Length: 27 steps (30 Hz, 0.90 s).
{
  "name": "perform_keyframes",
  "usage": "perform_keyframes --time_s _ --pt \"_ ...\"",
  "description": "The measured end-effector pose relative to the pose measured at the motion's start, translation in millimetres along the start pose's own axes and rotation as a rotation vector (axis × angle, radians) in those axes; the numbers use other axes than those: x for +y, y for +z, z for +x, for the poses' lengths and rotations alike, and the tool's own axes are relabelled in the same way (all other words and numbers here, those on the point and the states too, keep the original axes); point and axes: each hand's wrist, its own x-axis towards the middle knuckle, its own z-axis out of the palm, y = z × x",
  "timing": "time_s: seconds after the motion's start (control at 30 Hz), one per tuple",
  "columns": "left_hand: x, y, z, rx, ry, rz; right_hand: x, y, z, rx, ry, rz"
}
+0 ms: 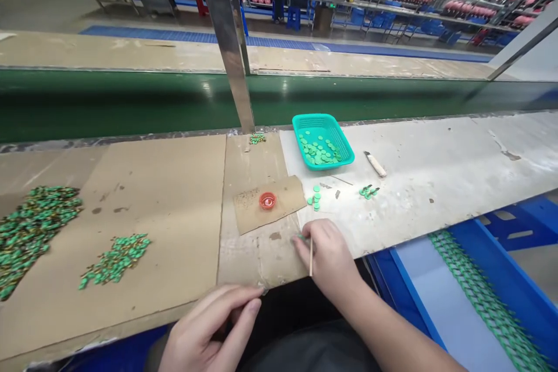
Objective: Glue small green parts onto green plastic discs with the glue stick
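My right hand [328,253] rests at the table's front edge with a thin wooden stick [311,257] held among its curled fingers. A bit of green shows at its thumb and fingertip, too small to make out. Nearer to me, my left hand [213,325] has thumb and fingers drawn together at the edge; whatever is between them cannot be made out. Beyond the hands, a small red cup [267,201] stands on a piece of cardboard [290,196]. Several loose green discs [316,197] lie right of it, and a teal basket [344,157] behind holds more discs.
A white-handled tool [375,165] and a few green pieces with dark tips [369,192] lie to the right. Piles of green and brown pieces [37,226] cover the left side. A metal post [238,81] rises behind. Blue trays [483,256] stand below the right edge, one with rows of green pieces.
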Motion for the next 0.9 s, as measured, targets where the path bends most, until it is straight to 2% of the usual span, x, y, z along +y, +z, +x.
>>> perform_keyframes --time_s 0.1,0.27,0.4,0.5,0.67,0.8,0.9 --pt "7 10.6 13 0.004 0.098 -0.015 -16 8 0 0.012 0.026 0.042" --pt "10 44.4 44 0.039 0.264 0.225 -16 -25 5 0.133 0.128 0.111" --pt "6 64.8 64 0.062 0.290 0.422 -13 -39 9 0.155 0.183 0.166" --pt "3 65.5 70 0.033 0.274 0.424 -13 -37 11 0.112 0.169 0.188" --pt "-1 52.0 67 -0.029 0.298 0.327 -12 -34 23 0.085 0.140 0.307" --pt "-4 45.4 58 -0.071 0.371 0.314 -13 -34 45 0.097 -0.014 0.273" --pt "-6 47.0 51 -0.082 0.413 0.346 -19 -25 65 0.119 -0.082 0.218"
